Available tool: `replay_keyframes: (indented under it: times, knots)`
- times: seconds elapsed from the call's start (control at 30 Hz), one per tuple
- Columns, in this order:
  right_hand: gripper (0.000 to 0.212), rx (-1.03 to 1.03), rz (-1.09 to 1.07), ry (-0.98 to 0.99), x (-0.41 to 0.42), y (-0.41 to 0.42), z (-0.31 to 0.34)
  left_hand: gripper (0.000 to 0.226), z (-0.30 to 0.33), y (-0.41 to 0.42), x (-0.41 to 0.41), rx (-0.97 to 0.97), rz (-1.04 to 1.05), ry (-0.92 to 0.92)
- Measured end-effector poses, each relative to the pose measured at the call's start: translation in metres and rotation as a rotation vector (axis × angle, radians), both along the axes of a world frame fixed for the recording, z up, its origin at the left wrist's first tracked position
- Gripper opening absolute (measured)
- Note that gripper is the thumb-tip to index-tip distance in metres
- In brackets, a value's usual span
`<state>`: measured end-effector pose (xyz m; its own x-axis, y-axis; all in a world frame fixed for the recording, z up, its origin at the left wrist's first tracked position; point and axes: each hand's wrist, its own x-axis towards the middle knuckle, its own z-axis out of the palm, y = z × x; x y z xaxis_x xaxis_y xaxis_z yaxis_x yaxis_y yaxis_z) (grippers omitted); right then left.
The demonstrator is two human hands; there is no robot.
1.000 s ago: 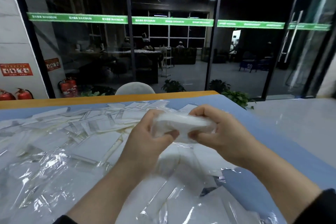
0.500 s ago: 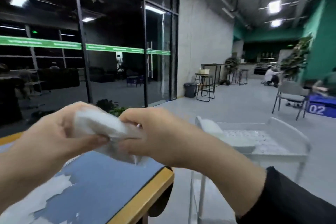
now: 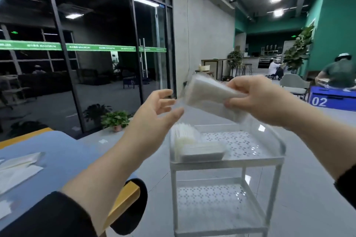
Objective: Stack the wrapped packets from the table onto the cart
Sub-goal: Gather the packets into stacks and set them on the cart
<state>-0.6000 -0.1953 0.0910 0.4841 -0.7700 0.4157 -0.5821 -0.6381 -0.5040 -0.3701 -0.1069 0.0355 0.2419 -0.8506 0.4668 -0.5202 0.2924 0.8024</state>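
Observation:
My right hand [image 3: 258,100] grips a bundle of white wrapped packets [image 3: 207,95] by its right end and holds it in the air above the white cart [image 3: 227,160]. My left hand [image 3: 154,113] hovers just left of the bundle with fingers spread and holds nothing. On the left side of the cart's top tray lies a stack of wrapped packets [image 3: 194,144]. A few more packets [image 3: 17,167] lie on the blue table [image 3: 63,158] at the lower left.
The cart has a perforated lower shelf [image 3: 210,198]. Potted plants [image 3: 115,120] stand by the glass wall behind the table. A blue box marked 02 [image 3: 331,100] and people sit at the far right. Grey floor surrounds the cart.
The view has swung from the table to the cart. My left hand let go of the bundle and opened. My right hand carried the bundle out over the cart.

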Motion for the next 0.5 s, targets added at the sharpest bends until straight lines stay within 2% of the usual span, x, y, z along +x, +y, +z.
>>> replay_keyframes:
  times: [0.1,0.2,0.33,0.5]
  knots:
    - [0.009,0.107,-0.190,0.057,-0.018,-0.049,-0.017,0.026,-0.020,-0.030,0.009,0.082,0.071,-0.079]
    - [0.011,0.186,-0.289,0.160,-0.018,-0.085,-0.038,0.022,-0.037,-0.055,0.017,0.175,0.128,-0.189]
    - [0.021,0.201,-0.361,0.288,0.001,-0.117,-0.054,0.032,-0.045,-0.082,0.018,0.239,0.161,-0.363]
    - [0.017,0.228,-0.353,0.449,0.036,-0.136,-0.069,0.038,-0.047,-0.104,0.019,0.289,0.153,-0.421]
